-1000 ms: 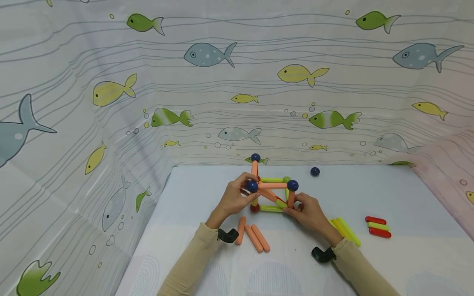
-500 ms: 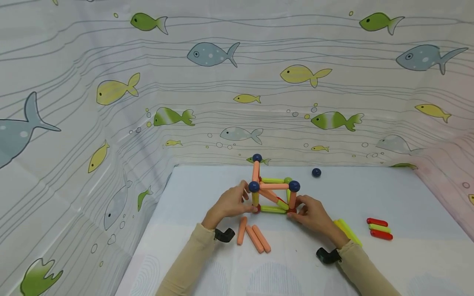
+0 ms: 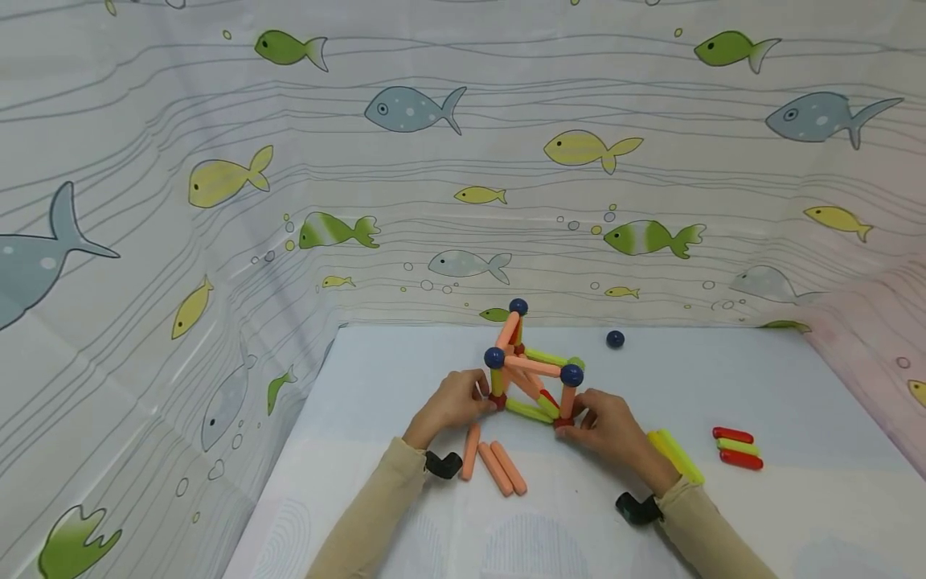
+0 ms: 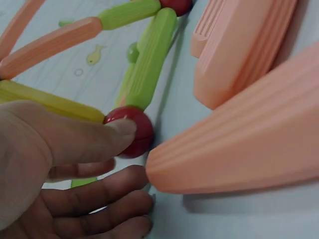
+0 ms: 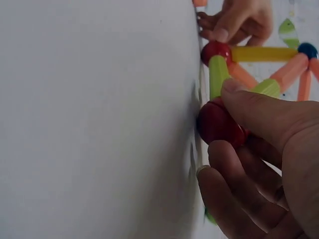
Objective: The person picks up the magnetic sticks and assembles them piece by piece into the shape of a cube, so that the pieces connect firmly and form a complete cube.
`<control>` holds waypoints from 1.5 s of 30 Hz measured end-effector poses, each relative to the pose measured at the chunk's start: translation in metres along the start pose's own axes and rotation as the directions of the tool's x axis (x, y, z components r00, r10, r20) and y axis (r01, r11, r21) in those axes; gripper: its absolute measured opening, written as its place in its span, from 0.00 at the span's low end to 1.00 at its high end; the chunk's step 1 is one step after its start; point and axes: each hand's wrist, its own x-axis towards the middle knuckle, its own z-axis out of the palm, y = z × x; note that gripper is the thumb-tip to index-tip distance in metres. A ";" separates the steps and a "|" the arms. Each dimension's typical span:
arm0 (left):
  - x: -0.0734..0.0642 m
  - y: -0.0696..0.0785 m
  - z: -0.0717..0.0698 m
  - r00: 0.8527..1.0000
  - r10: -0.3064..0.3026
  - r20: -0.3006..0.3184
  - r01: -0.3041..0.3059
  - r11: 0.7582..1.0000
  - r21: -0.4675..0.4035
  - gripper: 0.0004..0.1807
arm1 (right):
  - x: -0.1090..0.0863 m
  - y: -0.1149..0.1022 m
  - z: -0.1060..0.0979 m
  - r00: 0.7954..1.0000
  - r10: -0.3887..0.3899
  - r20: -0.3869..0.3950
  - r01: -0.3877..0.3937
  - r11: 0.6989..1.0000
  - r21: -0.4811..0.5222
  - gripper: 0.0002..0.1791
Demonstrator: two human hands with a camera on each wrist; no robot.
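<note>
Stick frame [image 3: 531, 367] on the table [image 3: 723, 378], pinched low at its two near corners.
The left hand [image 3: 452, 400] grips the left red ball [image 3: 498, 401] between thumb and fingers; the right hand [image 3: 611, 422] pinches the right red ball [image 5: 218, 123]. Guiding both balls together, low and evenly, should spare the joints a twist; keeping clear of the loose orange sticks [image 3: 495, 468] near the left hand would help too. The far lower joints show poorly behind the nearer parts, so their seating is uncertain, and the left wrist view cuts off the frame's top.
</note>
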 end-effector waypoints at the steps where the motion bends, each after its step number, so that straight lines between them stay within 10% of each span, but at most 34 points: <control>1: 0.002 -0.002 0.001 1.000 0.001 -0.025 -0.001 1.000 0.000 0.09 | 0.000 -0.002 0.001 1.000 -0.003 0.007 0.003 1.000 -0.010 0.16; 8: 0.017 -0.009 0.006 0.992 -0.041 -0.120 0.038 0.999 -0.031 0.07 | 0.003 -0.014 0.010 0.996 -0.066 0.058 0.067 0.997 -0.028 0.15; 16: 0.045 -0.009 0.005 0.993 -0.093 -0.075 0.082 0.987 -0.138 0.08 | 0.012 -0.038 0.032 0.993 -0.115 0.011 0.115 0.992 -0.054 0.14; 26: 0.057 -0.005 0.009 0.986 -0.149 0.070 0.164 0.860 -0.483 0.12 | 0.030 -0.055 0.051 1.000 0.006 -0.018 -0.010 0.968 -0.249 0.12; 31: 0.042 -0.001 0.012 0.991 -0.135 -0.001 0.116 0.859 -0.499 0.21 | 0.037 -0.062 0.053 0.999 -0.041 -0.001 0.038 0.939 -0.341 0.12; 39: -0.006 0.017 0.016 0.996 0.089 -0.032 -0.094 0.905 -0.415 0.36 | 0.039 -0.064 0.054 1.000 0.003 0.027 0.007 0.938 -0.346 0.13; 45: -0.020 0.027 0.025 0.985 0.092 -0.148 -0.132 0.946 -0.295 0.31 | 0.033 -0.062 0.047 1.000 0.022 0.015 -0.016 0.948 -0.318 0.12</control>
